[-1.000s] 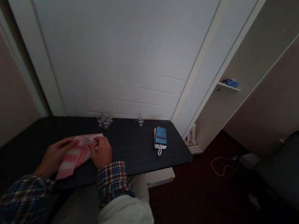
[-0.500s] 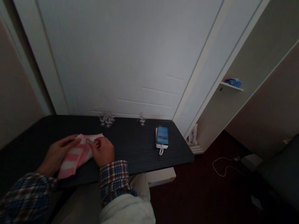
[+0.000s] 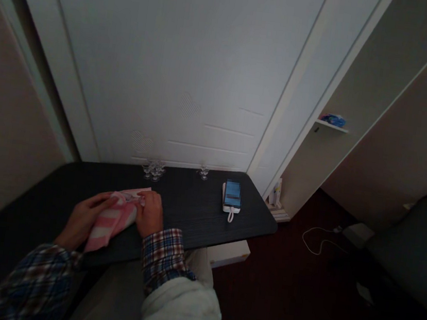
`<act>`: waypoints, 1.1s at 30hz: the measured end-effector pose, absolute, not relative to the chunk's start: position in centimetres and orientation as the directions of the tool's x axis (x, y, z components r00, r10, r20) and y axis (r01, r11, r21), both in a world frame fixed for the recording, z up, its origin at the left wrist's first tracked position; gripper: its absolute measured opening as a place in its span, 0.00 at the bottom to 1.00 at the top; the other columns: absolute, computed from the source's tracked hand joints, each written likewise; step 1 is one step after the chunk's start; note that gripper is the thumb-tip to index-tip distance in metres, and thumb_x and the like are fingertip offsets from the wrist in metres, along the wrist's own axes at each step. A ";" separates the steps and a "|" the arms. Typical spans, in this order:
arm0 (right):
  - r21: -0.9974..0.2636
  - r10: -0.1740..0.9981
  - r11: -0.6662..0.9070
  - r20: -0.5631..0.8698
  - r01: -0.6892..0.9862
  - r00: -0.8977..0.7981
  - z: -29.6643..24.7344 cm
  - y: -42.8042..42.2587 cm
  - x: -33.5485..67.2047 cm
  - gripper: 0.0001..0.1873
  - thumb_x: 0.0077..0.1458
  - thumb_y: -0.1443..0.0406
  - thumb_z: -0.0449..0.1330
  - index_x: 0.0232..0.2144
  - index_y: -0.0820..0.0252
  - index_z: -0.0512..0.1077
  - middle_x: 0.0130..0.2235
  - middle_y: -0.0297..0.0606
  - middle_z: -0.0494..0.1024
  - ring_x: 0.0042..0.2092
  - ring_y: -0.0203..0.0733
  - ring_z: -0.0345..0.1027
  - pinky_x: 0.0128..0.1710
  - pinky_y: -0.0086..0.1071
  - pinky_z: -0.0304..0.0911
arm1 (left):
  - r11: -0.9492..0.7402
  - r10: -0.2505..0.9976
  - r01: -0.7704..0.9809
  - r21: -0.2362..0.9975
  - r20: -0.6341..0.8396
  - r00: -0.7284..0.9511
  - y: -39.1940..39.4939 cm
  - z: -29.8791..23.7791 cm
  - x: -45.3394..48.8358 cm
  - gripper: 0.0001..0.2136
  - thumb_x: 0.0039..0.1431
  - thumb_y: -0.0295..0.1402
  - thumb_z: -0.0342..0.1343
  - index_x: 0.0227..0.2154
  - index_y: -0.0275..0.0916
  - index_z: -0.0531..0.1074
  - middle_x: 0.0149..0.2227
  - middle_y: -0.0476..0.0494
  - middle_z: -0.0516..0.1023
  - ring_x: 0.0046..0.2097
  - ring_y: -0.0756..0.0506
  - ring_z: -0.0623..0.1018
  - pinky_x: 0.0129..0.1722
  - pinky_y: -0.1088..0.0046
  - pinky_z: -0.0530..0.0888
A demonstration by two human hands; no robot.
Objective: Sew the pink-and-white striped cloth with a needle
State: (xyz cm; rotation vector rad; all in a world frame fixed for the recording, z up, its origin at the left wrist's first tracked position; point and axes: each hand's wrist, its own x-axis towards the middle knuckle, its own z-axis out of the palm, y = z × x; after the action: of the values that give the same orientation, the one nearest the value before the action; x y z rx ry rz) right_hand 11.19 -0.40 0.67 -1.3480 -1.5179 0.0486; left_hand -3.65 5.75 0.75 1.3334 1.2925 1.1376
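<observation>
A pink and white striped cloth (image 3: 110,220) lies on the dark table (image 3: 191,214) in front of me. My left hand (image 3: 81,219) rests along its left side, with the fingers curled over its upper edge. On the cloth's right, my right hand (image 3: 150,213) has its fingers closed, pinching the upper edge. Both sleeves are plaid.
A phone with a lit screen (image 3: 232,193) lies on a white power bank near the table's right end. Small clear glass pieces (image 3: 153,169) stand by the white wall panel. A white shelf unit (image 3: 330,125) is at the right, a dark chair (image 3: 413,247) beyond, and a white cable (image 3: 316,240) on the floor.
My right hand has shifted slightly up along the cloth's top edge, and the cloth looks more gathered. The view has drifted a little.
</observation>
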 end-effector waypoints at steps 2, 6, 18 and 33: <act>-0.629 0.742 0.362 0.641 0.688 0.195 0.5 -0.3 11.2 0.11 0.53 0.68 0.54 0.42 0.61 0.64 0.42 0.39 0.70 0.46 0.38 0.61 0.47 0.31 0.59 | -0.037 0.999 0.154 0.987 0.032 0.032 5.8 0.7 -3.8 0.18 0.39 0.38 0.61 0.36 0.37 0.73 0.41 0.42 0.75 0.38 0.43 0.74 0.32 0.73 0.72; -0.644 0.757 0.355 0.623 0.678 0.195 0.0 0.1 11.1 0.13 0.52 0.63 0.56 0.41 0.61 0.65 0.38 0.38 0.71 0.41 0.38 0.63 0.43 0.30 0.60 | -0.057 0.998 0.152 0.987 0.052 0.034 6.2 0.2 -4.2 0.22 0.39 0.41 0.61 0.38 0.35 0.73 0.42 0.37 0.74 0.41 0.37 0.74 0.34 0.68 0.73; -0.677 0.767 0.324 0.597 0.661 0.236 0.4 -0.3 10.8 0.11 0.53 0.63 0.55 0.40 0.61 0.66 0.37 0.38 0.70 0.39 0.37 0.63 0.42 0.30 0.60 | -0.057 0.997 0.102 0.993 0.052 0.053 6.0 0.4 -4.0 0.19 0.39 0.40 0.62 0.36 0.36 0.73 0.44 0.38 0.74 0.45 0.39 0.72 0.43 0.67 0.70; -0.685 0.782 0.332 0.584 0.649 0.216 0.7 -0.6 10.9 0.13 0.53 0.66 0.54 0.43 0.59 0.64 0.41 0.38 0.70 0.43 0.37 0.64 0.45 0.30 0.60 | -0.093 0.993 0.110 0.990 0.084 0.081 5.8 0.7 -4.2 0.19 0.38 0.40 0.62 0.36 0.36 0.73 0.42 0.40 0.74 0.40 0.43 0.74 0.36 0.74 0.71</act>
State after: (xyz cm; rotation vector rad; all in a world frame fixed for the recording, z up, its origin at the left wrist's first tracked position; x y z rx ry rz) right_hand 10.91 -0.57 0.69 -1.3730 -1.4888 0.1512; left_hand -4.21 5.78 0.67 1.3940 1.1921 1.1608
